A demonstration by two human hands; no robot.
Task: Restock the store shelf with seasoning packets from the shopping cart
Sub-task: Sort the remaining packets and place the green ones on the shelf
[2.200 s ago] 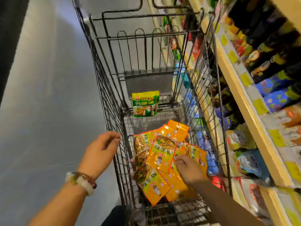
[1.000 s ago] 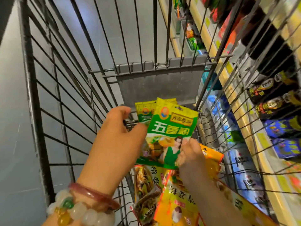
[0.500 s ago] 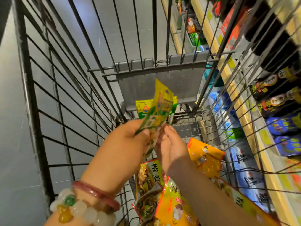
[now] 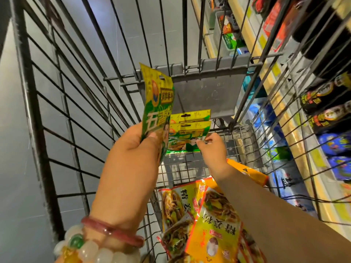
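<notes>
Inside the black wire shopping cart [image 4: 49,152]: your left hand [image 4: 133,158] grips one green-yellow seasoning packet [image 4: 157,111]; your right hand [image 4: 212,147] pinches two more at the cart's far end [image 4: 190,133]; orange foil packets [image 4: 212,224] nearer; store shelf [image 4: 281,103] right of cart.

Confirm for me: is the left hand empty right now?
No, the left hand grips an upright green seasoning packet between thumb and fingers above the cart.

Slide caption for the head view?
Left hand holds a green packet; right hand pinches another inside the cart.
</notes>
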